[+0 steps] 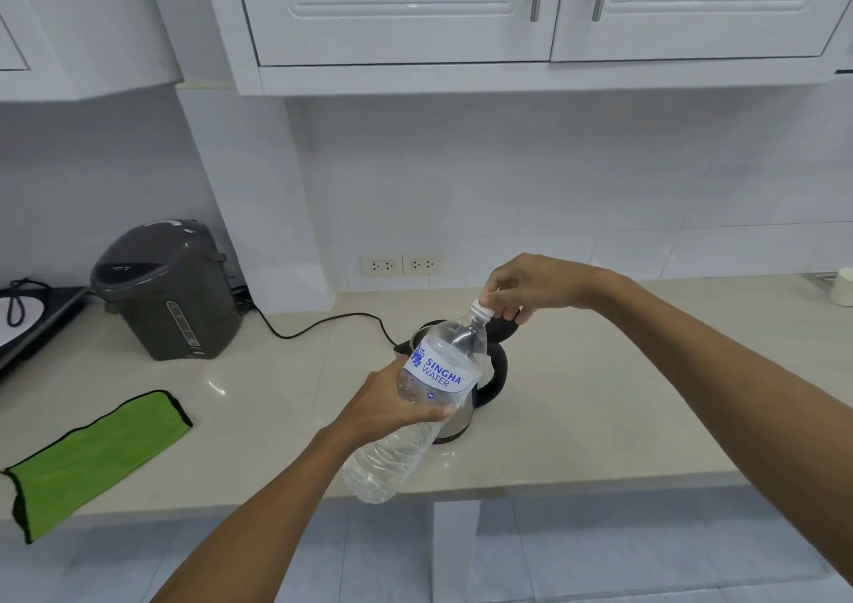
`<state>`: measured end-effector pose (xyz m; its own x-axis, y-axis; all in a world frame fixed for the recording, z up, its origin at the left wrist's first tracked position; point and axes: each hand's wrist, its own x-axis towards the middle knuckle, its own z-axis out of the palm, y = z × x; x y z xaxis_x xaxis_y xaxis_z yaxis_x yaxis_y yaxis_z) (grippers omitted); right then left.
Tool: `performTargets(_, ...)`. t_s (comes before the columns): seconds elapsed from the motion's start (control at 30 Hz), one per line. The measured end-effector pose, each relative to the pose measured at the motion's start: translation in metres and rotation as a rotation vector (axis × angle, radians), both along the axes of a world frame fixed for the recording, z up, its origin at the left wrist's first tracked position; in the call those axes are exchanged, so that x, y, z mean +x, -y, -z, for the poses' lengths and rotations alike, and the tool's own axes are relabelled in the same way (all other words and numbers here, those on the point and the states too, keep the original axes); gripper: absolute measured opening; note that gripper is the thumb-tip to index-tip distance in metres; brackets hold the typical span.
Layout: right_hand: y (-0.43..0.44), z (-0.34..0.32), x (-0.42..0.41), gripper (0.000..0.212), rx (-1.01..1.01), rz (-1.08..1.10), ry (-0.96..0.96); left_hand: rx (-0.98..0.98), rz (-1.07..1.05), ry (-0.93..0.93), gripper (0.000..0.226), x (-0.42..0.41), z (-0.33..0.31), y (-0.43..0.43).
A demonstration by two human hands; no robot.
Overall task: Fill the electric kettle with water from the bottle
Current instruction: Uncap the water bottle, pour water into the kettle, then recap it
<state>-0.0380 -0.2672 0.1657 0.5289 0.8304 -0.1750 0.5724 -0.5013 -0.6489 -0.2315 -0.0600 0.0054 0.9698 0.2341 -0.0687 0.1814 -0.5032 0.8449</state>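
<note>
A clear plastic water bottle [415, 408] with a white label is held tilted above the counter, neck up and to the right. My left hand [387, 406] grips its middle. My right hand [526, 286] pinches the white cap [484, 309] at the top of the bottle. Right behind the bottle stands the electric kettle [491, 372], steel with a black handle, mostly hidden by the bottle; I cannot tell whether its lid is up. Its black cord [323, 323] runs left along the counter.
A grey hot-water dispenser [168, 288] stands at the back left of the beige counter [600, 395]. A green cloth [92, 459] lies near the front left edge. Wall sockets [401, 264] sit behind the kettle. White cupboards hang overhead.
</note>
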Motion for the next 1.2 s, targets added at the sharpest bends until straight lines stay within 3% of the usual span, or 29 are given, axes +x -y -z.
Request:
performTargets(0.2, -0.005, -0.003, 0.001, 0.03, -0.019, -0.073, 0.025, -0.002, 0.001, 0.01, 0.084, 0.001, -0.004, -0.001)
performTargets(0.37, -0.005, -0.003, -0.004, 0.035, -0.14, -0.092, 0.197, 0.009, 0.016, 0.007, 0.082, 0.0, -0.005, -0.001)
performTargets(0.53, -0.01, 0.0, -0.016, 0.063, -0.29, -0.047, 0.298, 0.003, 0.024, 0.001, 0.077, 0.002, -0.008, 0.003)
performTargets(0.83, -0.015, 0.017, -0.016, 0.045, -0.426, 0.247, 0.279, -0.004, 0.006, -0.001, 0.078, 0.009, 0.001, 0.021)
performTargets(1.0, 0.002, 0.024, -0.009, 0.045, -0.412, 0.334, 0.21, -0.047, 0.018, 0.04, 0.08, 0.017, 0.007, 0.042)
performTargets(1.2, 0.024, 0.037, 0.001, 0.062, -0.165, 0.483, 0.183, -0.182, -0.005, 0.057, 0.074, 0.049, 0.021, 0.081)
